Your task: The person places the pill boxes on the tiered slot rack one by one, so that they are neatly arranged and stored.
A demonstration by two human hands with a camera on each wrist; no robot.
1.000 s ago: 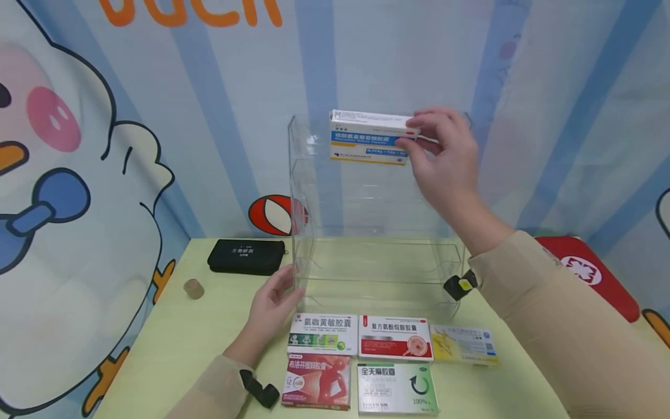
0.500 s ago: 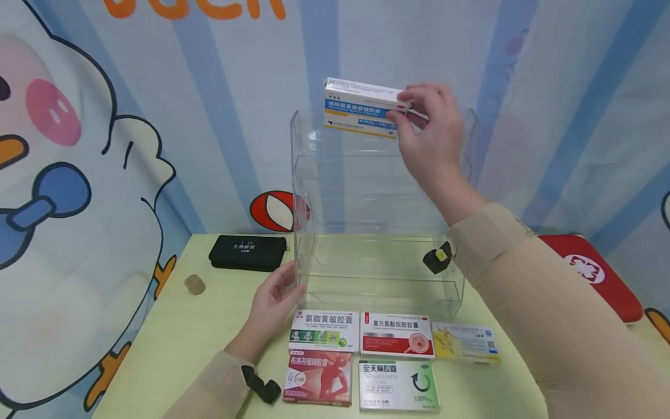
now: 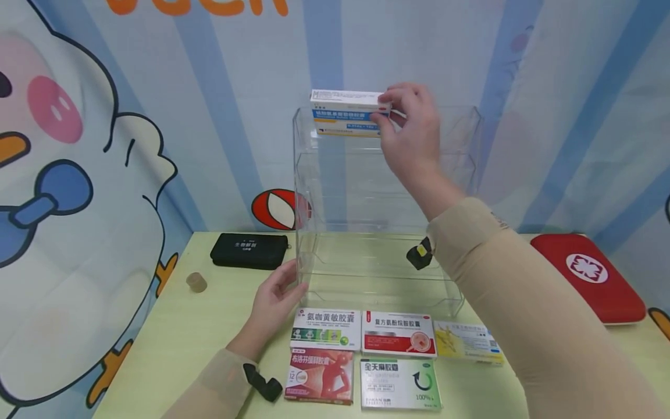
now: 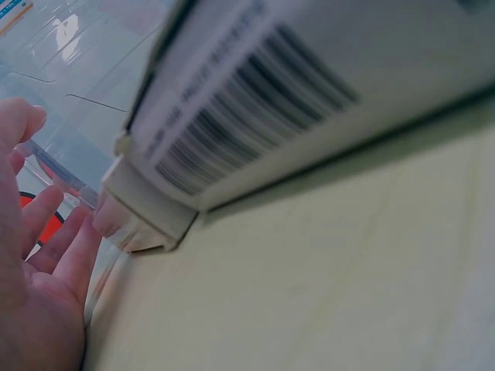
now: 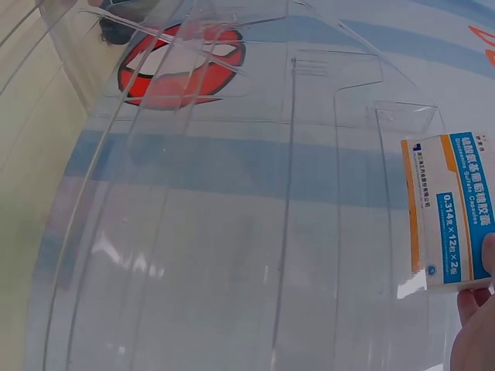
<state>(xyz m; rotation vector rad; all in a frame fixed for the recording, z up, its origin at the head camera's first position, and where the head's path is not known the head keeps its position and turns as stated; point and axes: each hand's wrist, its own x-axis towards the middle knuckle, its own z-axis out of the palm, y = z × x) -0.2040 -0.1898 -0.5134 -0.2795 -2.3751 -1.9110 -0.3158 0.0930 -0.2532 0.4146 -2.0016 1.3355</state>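
A clear tiered rack stands upright on the table, against the patterned backdrop. My right hand pinches the right end of a white, blue and yellow medicine box between thumb and fingers. That box is upright at the rack's top tier; whether it touches the rack, I cannot tell. In the right wrist view, the box shows its printed front beside the top tier. My left hand rests on the rack's lower left side. Its fingers look fairly straight in the left wrist view.
Before the rack lie several medicine boxes: white-green, red-white, yellow, pink-red and green-white. A black zip case and small brown cylinder sit left, a red case right.
My right hand has carried the medicine box up and left, then slightly down to the rack's top tier. The left hand stays at the rack's side. The head view has shifted slightly.
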